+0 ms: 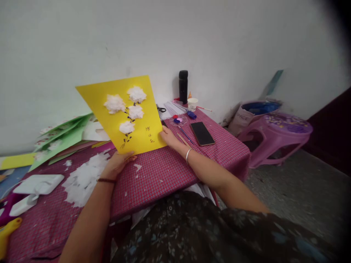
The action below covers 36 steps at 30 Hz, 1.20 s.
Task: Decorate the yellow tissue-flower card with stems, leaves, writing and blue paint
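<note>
A yellow paper sheet point(109, 120) is held up, tilted, above the table. It bears several white paper flowers point(136, 94), dark painted stems and leaves, and handwritten characters near its lower right corner. My left hand point(120, 162) grips the bottom edge near the lower left corner, its thumb side partly behind the sheet. At the right edge, my right hand point(170, 138) pinches the sheet, with the other fingers hidden behind it. Left of the sheet lies a pile of white paper petals point(83, 182) beside my left forearm.
Green cards with flowers point(63, 138) are stacked at the left, near a white device point(41, 183). On the checked tablecloth point(233, 146) lie a phone point(202, 133), a paintbrush point(185, 134) and a paper cup point(192, 104). A black flask point(183, 87) stands behind; a pink stool point(282, 135) is right.
</note>
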Available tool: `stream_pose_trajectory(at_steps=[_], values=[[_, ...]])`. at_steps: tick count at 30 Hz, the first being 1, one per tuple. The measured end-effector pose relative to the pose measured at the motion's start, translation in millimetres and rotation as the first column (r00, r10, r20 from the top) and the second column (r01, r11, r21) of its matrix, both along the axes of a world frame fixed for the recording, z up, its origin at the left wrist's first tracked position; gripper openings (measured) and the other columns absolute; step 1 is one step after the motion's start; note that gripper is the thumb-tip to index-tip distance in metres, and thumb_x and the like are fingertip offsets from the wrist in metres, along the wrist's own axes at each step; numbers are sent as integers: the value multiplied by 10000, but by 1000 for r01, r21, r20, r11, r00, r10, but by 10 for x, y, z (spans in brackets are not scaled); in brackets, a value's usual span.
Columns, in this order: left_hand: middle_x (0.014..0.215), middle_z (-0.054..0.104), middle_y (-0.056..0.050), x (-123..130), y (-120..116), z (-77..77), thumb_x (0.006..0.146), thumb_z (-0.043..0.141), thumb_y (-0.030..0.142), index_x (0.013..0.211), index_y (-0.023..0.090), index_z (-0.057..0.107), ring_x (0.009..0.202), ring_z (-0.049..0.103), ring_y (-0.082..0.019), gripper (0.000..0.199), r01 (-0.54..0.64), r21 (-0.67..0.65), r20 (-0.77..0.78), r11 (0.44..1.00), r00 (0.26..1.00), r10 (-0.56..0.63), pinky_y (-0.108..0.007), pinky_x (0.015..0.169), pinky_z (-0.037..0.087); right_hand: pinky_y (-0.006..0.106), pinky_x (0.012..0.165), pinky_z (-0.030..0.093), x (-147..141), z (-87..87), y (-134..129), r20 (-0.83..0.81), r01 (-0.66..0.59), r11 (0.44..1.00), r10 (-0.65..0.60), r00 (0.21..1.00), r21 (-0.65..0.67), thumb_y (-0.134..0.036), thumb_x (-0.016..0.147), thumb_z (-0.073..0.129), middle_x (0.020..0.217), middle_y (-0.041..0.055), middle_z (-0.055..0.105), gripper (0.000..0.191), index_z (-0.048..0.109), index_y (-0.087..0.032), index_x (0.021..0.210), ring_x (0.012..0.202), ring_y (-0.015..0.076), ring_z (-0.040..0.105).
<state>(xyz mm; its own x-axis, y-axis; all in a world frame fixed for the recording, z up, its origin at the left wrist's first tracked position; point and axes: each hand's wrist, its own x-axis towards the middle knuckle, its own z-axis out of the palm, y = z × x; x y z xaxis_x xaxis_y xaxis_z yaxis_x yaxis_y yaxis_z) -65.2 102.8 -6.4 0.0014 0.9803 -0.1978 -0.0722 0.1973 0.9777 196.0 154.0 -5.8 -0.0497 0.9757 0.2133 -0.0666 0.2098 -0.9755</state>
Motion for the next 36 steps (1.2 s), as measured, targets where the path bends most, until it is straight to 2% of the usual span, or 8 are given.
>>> stream_pose_trajectory(at_steps=[3,7,11,19,26,31,36], values=[[991,751,-51,-6,6,-3,703,798,41,990,161,709,688,690,-156,323,-11,10,17,1000,1000,11,-272,653,591,350,766,572,4,-4,10,13,-10,1000,10,1000,4,-117,731,414,820,8,660,208,558,-203,853,732,175,614],[1010,740,-47,-4,10,-1,762,745,13,1066,137,679,696,689,-140,334,-21,12,16,1000,1000,21,-277,646,599,322,761,572,8,-18,23,28,-21,1000,21,999,18,-122,722,426,805,0,667,229,570,-209,879,753,174,616],[1017,725,-45,6,4,11,813,718,11,1113,129,663,703,680,-130,327,-16,4,1,1000,1000,16,-267,637,597,367,806,577,15,-35,29,53,-12,1000,10,999,28,-126,733,429,860,21,681,222,571,-205,884,770,187,626],[1079,692,-63,6,-4,12,917,683,165,1116,135,653,803,674,-145,204,-26,8,-3,1000,1000,26,-289,679,598,421,887,568,22,-51,22,98,-6,999,1,995,54,-141,766,443,911,30,682,209,581,-210,906,832,201,626],[1100,754,-70,4,-6,-1,686,795,51,986,211,735,784,712,-217,345,-44,33,30,998,999,43,-285,624,611,417,917,561,31,-40,7,113,-21,997,12,994,79,-122,767,452,948,29,694,256,605,-210,952,879,201,630],[1101,757,-85,5,1,-12,665,800,68,966,212,736,831,724,-251,340,-52,41,32,998,998,51,-291,612,612,426,938,553,25,-66,24,112,-27,996,18,994,80,-106,765,450,961,34,703,294,615,-207,986,882,206,641],[1088,756,-61,5,0,-16,670,796,56,965,204,732,800,716,-213,336,-54,40,38,998,998,52,-271,623,619,416,912,563,18,-73,30,109,-33,997,25,994,71,-95,762,448,959,30,708,306,610,-212,994,869,205,648]])
